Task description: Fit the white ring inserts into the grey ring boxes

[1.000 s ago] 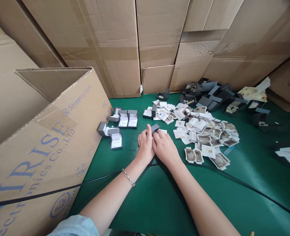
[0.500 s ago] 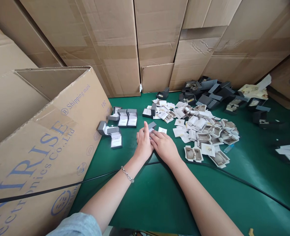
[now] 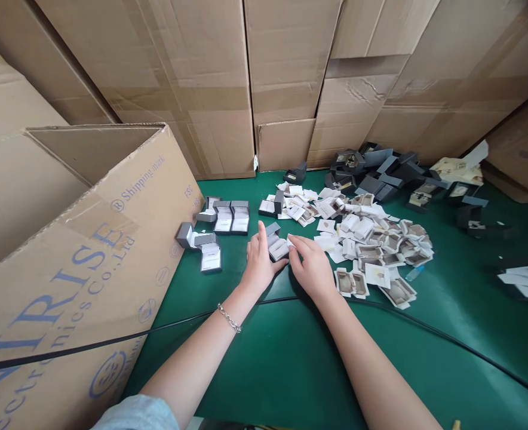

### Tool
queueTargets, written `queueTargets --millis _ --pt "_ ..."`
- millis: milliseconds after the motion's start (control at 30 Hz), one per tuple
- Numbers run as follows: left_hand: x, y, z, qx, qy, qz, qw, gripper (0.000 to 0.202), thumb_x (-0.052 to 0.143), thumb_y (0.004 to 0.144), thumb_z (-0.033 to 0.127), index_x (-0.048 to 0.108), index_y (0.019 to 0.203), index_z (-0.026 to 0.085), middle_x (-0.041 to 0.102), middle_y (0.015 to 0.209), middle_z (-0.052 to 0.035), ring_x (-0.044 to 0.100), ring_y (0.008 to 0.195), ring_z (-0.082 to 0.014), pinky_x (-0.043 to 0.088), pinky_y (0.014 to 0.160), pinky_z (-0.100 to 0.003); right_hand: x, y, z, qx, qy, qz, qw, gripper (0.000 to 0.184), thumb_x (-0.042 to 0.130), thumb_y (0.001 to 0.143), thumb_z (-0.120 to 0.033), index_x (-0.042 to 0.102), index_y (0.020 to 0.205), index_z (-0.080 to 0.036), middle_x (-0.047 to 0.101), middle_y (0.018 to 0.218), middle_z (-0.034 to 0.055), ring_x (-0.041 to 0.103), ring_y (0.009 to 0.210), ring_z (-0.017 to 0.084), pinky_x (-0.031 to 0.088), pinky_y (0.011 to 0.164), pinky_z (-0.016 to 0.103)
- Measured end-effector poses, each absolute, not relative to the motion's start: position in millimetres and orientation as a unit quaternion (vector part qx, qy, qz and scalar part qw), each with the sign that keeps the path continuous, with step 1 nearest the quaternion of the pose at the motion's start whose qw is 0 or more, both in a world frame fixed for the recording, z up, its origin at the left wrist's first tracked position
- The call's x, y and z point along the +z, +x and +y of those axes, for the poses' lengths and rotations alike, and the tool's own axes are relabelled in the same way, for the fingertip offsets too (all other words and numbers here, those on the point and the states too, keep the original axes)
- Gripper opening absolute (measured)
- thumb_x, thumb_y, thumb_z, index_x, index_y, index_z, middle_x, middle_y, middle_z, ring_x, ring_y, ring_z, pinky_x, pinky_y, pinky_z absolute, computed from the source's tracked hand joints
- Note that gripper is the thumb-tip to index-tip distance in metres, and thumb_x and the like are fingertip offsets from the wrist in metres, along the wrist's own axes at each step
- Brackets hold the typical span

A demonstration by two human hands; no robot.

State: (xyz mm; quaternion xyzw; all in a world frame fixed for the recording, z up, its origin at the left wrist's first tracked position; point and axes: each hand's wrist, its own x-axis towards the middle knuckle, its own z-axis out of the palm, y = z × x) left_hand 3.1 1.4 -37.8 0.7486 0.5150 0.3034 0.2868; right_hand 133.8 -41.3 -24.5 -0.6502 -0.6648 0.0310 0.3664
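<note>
A small grey hinged jewellery box [image 3: 278, 248] stands with its lid up on the green table, its white lining showing. My left hand [image 3: 258, 260] holds it from the left and front, one finger pointing up along its side and the thumb across the front. At the box's right edge is my right hand [image 3: 312, 266], its fingers bent and close together. Something white shows at those fingertips, too covered to name. Left of my hands stand more open boxes of the same kind, including a grey box [image 3: 211, 257] and a pair of boxes [image 3: 231, 217].
White card inserts [image 3: 371, 233] lie heaped to the right, with dark open boxes [image 3: 383, 170] piled behind. A large carton [image 3: 125, 251] borders the left side. A black cable [image 3: 407, 319] crosses the table before me. Stacked cartons [image 3: 201, 77] form the back.
My right hand has drawn back to the right from over the box, uncovering its white inside. Its fingers now cover the spot where a white card lay. My left hand stays at the box.
</note>
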Motion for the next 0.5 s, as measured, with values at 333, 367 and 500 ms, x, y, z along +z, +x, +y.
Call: queueTargets --millis 333,367,500 --pt "-36.1 -1.3 3.9 0.290 0.756 0.469 0.354 0.105 0.064 0.073 0.028 -0.014 0.142 0.031 0.023 0.147 -0.0132 0.032 0.133 -0.0279 0.037 0.103 -0.042 -32.8 141.0 -35.3 0.144 -0.695 -0.605 0.362 0.031 0.039 0.085 -0.021 0.069 0.092 -0.017 0.065 0.096 0.0074 0.060 0.088 0.020 0.046 0.083 0.032" --pt "-36.2 -1.8 3.5 0.293 0.758 0.475 0.337 0.103 0.063 0.073 0.027 -0.013 0.142 0.030 0.016 0.149 -0.0133 0.025 0.136 -0.0291 0.035 0.105 -0.043 -31.9 140.9 -35.8 0.156 -0.696 -0.601 0.361 0.030 0.039 0.085 -0.021 0.069 0.090 -0.017 0.065 0.095 0.0069 0.060 0.087 0.019 0.047 0.082 0.031" --pt "-30.4 -4.1 -3.2 0.294 0.764 0.520 0.245 0.095 0.064 0.071 0.031 0.003 0.144 0.027 0.019 0.144 -0.0155 0.022 0.134 -0.0343 0.032 0.104 -0.051 -29.5 140.2 -36.9 0.176 -0.698 -0.600 0.348 0.030 0.040 0.085 -0.021 0.069 0.092 -0.017 0.064 0.097 0.0070 0.061 0.088 0.018 0.046 0.081 0.030"
